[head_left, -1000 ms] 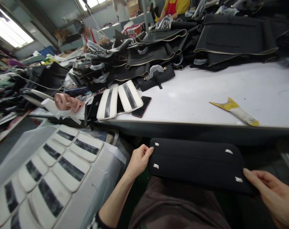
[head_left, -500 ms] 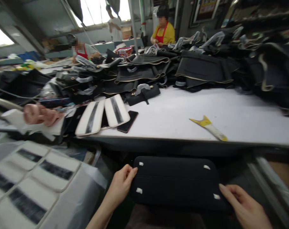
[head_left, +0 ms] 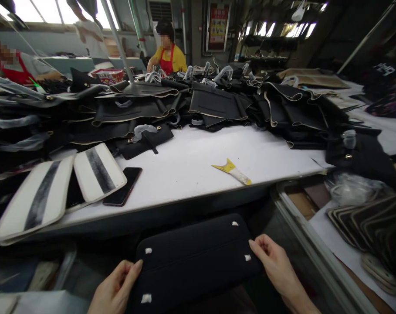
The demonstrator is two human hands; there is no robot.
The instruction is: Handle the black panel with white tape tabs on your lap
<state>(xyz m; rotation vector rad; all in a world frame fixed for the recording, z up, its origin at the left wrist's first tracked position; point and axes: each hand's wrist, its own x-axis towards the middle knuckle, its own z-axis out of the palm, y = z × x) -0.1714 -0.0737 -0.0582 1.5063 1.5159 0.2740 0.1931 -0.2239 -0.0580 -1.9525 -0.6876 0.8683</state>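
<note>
A black rounded panel (head_left: pixel 198 261) with small white patches near its corners is held between my two hands, below the table's front edge. My left hand (head_left: pixel 116 285) pinches its left end, thumb on top. At the opposite end my right hand (head_left: pixel 279 264) grips the edge the same way. The panel tilts, its right end higher in the picture. Its underside is hidden, as are most of my fingers beneath it. Beyond it on the white table (head_left: pixel 184 174) lies a yellow forked tool (head_left: pixel 232 171).
White panels with black stripes (head_left: pixel 99 172) and a phone (head_left: pixel 124 186) lie on the table's left. Black bag pieces (head_left: pixel 217 104) are heaped behind. At right, a bin (head_left: pixel 296 222) holds stacked dark panels (head_left: pixel 370 226). A person in a red apron (head_left: pixel 167 59) works across the table.
My view has swung to the right, bringing the bin of stacked panels into sight. Both hands still hold the black panel, which has gone from nearly level to tilted.
</note>
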